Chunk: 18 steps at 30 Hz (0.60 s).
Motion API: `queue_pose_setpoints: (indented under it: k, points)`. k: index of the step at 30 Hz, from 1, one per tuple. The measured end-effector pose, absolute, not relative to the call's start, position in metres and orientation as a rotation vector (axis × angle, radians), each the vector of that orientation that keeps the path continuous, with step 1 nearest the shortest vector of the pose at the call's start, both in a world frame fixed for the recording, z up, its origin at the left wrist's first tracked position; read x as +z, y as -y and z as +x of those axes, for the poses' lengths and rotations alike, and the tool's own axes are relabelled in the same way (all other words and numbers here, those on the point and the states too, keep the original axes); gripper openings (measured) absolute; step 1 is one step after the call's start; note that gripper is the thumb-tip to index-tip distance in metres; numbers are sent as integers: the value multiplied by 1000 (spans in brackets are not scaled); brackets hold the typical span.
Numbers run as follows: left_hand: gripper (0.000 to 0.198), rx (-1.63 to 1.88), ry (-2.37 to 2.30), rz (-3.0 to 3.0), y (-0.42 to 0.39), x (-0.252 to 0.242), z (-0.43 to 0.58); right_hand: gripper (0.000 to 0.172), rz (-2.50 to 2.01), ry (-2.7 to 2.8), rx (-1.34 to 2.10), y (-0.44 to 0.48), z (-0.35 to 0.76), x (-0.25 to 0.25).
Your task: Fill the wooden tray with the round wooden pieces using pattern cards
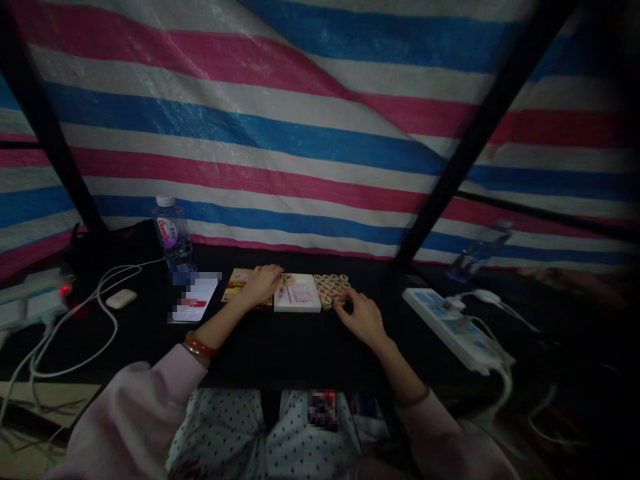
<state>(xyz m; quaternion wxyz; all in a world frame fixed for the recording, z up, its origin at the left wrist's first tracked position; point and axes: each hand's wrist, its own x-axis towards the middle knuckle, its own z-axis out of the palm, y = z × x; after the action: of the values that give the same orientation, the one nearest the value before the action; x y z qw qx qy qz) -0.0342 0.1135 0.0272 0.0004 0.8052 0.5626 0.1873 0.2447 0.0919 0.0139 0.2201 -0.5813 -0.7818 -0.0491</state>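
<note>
A white shallow box [297, 294] with a pink printed grid lies on the black table in front of me. My left hand [265, 283] reaches over its upper left corner, fingers stretched and apart from the palm, above a yellow and brown printed box lid [235, 285]. Beside those fingertips are small pale pieces, too blurred to tell apart. Round wooden xiangqi pieces [331, 283] with red and dark characters are set in rows against the box's right side. At their lower right corner, my right hand [363, 317] pinches a piece at the group's edge, partly hidden by the fingers.
A phone [196, 299] and a water bottle [173, 233] are on the left, near a white earbud case [121, 299] and looping cables. A white power strip [457, 330] with plugs lies at right, before another bottle [480, 250]. Striped sheeting [280, 140] hangs behind black posts.
</note>
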Motion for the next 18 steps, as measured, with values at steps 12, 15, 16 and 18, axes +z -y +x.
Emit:
queue_pose_setpoints:
  k: [12,15,16,18]
  points:
    - [39,499,-1630,2620,-105,30,-30,17,-1637,2117,-111,-94,246,12]
    - [37,488,-1651,2609,-107,29,-30,14,-1631,2078,-111,-92,246,14]
    - [37,487,-1659,2605,-108,28,-30,13,-1628,2058,-112,-92,246,15]
    - [35,493,-1676,2595,-108,29,-29,11,-1618,2006,-124,-91,246,16]
